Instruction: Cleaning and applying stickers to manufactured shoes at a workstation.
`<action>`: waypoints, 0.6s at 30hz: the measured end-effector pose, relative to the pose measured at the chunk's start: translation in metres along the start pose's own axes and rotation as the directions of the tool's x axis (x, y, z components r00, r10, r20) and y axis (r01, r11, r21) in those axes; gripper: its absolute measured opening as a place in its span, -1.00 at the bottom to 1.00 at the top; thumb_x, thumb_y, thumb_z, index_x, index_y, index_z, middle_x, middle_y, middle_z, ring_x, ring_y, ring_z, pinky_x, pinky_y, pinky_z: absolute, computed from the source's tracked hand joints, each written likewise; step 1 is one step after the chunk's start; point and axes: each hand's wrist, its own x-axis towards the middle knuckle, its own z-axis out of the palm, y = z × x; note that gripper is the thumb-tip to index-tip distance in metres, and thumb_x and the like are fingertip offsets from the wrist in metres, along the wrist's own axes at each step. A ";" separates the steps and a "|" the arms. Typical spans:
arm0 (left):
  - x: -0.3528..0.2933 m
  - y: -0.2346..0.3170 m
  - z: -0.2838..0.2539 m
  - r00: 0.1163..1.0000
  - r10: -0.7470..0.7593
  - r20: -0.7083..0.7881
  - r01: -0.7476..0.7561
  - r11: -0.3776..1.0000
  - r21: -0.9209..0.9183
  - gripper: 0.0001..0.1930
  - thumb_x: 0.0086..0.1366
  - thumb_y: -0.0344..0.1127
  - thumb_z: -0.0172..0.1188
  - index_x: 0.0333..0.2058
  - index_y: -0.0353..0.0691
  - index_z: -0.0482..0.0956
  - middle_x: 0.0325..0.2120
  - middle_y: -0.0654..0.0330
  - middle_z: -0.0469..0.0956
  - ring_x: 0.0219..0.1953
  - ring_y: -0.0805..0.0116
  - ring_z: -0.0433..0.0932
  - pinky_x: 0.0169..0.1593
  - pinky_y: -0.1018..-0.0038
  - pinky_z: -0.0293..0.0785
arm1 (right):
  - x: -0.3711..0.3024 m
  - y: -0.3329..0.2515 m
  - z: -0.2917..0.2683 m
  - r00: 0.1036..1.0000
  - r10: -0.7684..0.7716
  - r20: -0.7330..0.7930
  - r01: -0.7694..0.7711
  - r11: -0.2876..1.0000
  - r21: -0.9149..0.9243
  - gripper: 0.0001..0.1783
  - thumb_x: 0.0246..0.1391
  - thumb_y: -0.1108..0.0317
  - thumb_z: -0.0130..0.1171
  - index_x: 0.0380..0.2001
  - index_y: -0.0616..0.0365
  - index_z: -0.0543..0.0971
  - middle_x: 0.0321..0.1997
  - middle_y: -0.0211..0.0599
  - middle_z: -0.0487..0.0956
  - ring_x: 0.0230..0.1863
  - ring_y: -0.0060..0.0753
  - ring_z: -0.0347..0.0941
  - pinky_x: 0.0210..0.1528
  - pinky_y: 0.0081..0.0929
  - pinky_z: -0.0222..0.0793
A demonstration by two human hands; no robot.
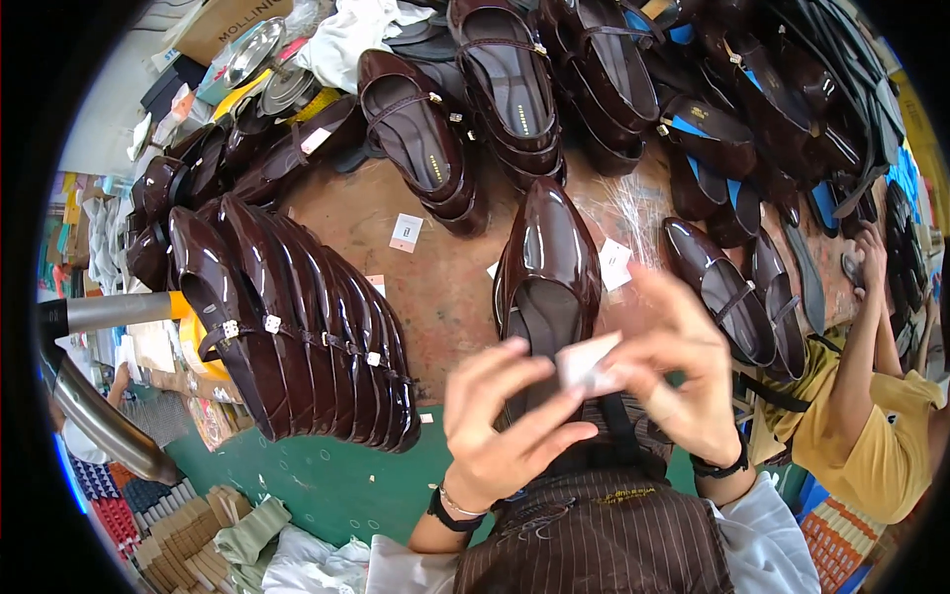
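A small white label (588, 364) is pinched between the thumb and fingertips of my right hand (683, 361), which is slightly blurred. My left hand (510, 421) is beside it with fingers apart and stretched out; one fingertip meets or nearly meets the label's lower edge. Just beyond both hands, a glossy dark-brown pointed shoe (546, 243) lies toe away from me at the table's near edge. My hands partly cover its heel end. White paper stickers lie near it, one sticker (614, 263) by its right side and another sticker (406, 233) farther left.
A tight row of brown strap shoes (297, 327) stands at left. Stacked shoes (505, 89) line the back, with a loose pair (722, 287) at right. A metal tube (109, 406) rises at the left edge. A co-worker in yellow (871, 426) reaches onto the table (346, 213) at right.
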 end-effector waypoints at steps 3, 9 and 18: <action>0.000 -0.014 0.015 0.950 -0.257 -0.175 0.267 0.963 0.037 -0.75 0.13 -0.31 0.36 -0.17 -0.10 0.71 -0.10 0.05 0.46 -0.10 0.11 0.50 -0.05 0.30 0.43 | -0.004 -0.008 -0.014 0.924 -0.193 -0.329 0.012 0.877 -0.481 -0.89 -0.07 0.52 0.29 -0.39 0.20 0.68 0.09 0.01 0.53 0.16 -0.06 0.40 0.15 -0.24 0.29; 0.009 -0.041 0.034 0.903 -0.428 -0.033 0.424 0.901 -0.088 -0.58 0.10 -0.66 0.14 -0.04 -0.24 0.63 -0.40 0.15 0.52 -0.35 0.40 0.54 -0.20 0.53 0.44 | 0.006 0.011 0.046 0.957 -0.160 -0.242 0.152 0.987 -0.054 -0.86 -0.07 0.57 0.29 -0.36 0.19 0.64 -0.43 -0.27 0.63 -0.42 -0.28 0.56 -0.13 -0.32 0.43; 0.000 -0.056 0.037 0.788 -0.605 0.111 0.596 0.705 -0.384 -0.47 0.10 -0.78 0.10 0.09 -0.34 0.52 -0.35 0.31 0.49 -0.36 0.66 0.45 -0.22 0.69 0.38 | 0.005 0.051 0.092 0.982 -0.131 -0.137 0.077 0.937 -0.340 -0.88 -0.17 0.53 0.25 -0.53 0.11 0.51 -0.67 -0.44 0.44 -0.46 -0.37 0.41 0.11 -0.22 0.15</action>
